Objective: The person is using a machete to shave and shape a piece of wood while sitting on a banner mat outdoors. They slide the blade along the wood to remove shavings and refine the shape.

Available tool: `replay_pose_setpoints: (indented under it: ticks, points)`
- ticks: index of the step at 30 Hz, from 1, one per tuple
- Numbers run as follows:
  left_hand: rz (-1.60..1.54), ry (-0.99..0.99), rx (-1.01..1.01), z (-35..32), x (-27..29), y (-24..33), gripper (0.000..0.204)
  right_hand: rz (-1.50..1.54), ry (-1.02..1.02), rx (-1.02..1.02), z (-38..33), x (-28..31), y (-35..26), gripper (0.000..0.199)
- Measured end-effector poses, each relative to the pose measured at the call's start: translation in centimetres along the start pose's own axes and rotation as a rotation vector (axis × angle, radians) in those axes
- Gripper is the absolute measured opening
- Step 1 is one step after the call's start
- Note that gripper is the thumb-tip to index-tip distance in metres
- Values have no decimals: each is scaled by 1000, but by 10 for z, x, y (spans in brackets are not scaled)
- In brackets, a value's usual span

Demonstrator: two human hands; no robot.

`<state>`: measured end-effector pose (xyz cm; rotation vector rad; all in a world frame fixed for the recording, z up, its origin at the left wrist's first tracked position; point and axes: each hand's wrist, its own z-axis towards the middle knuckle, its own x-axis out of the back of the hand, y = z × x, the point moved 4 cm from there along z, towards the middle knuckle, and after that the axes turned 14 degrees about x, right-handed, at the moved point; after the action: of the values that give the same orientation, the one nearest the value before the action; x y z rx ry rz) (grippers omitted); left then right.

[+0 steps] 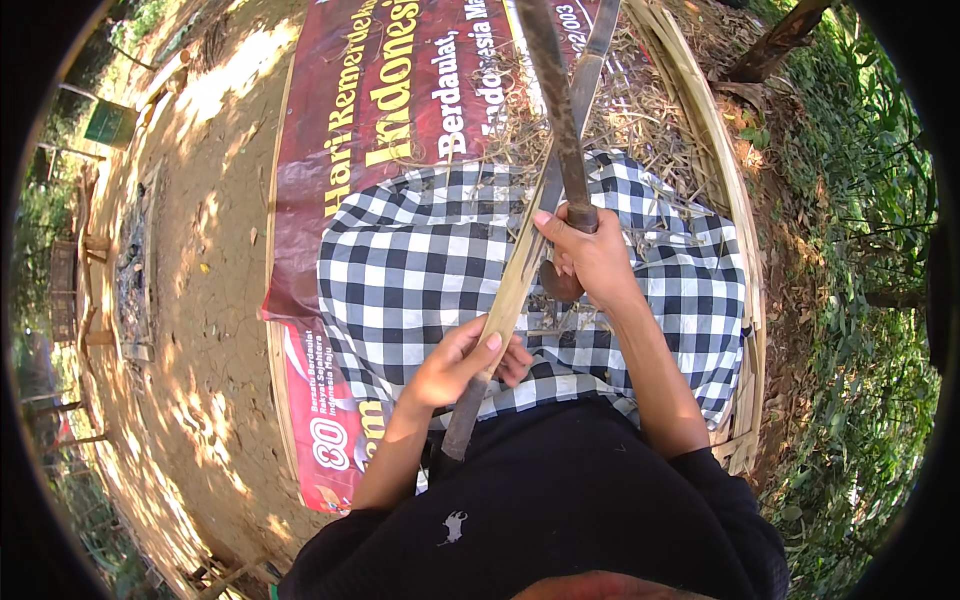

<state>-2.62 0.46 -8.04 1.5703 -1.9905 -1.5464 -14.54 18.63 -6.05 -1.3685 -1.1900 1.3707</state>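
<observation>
my left hand (462, 362) grasps the bamboo strip (515, 283) near its lower end, thumb on top. my right hand (592, 255) is clenched round the handle of the long knife (569, 160). the strip slants across the black-and-white checkered cloth (400, 275) over my lap, the knife's blade crossing above it.

Blade (563, 120): cut off, top edge
Bamboo strip (513, 285): likewise cut off there
Handle (562, 285), frame centre: partly hidden by right hand (597, 258)
</observation>
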Motion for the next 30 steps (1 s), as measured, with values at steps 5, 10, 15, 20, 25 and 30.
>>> replay_pose_setpoints:
  ticks: [5, 10, 15, 20, 25, 30]
  points:
    - [-384, -288, 88, 19, -11, 28, 54, -65, -4, 20, -4, 7, 3, 26]
    - [-447, -194, 241, 27, -31, 40, 50, -219, -7, 11, -9, 14, 7, 31]
    - [-394, -147, 184, 32, -22, 41, 46, -450, -9, 56, -13, 36, 4, 41]
    - [-149, 48, 121, 30, -19, 54, 41, -763, -95, 236, -33, 61, -22, 24]
    - [-57, 140, 100, 36, -11, 59, 31, -992, -171, 354, -48, 63, -23, 22]
    - [20, 346, 39, 44, -23, 54, 28, -1231, -309, 660, -53, 57, -15, 28]
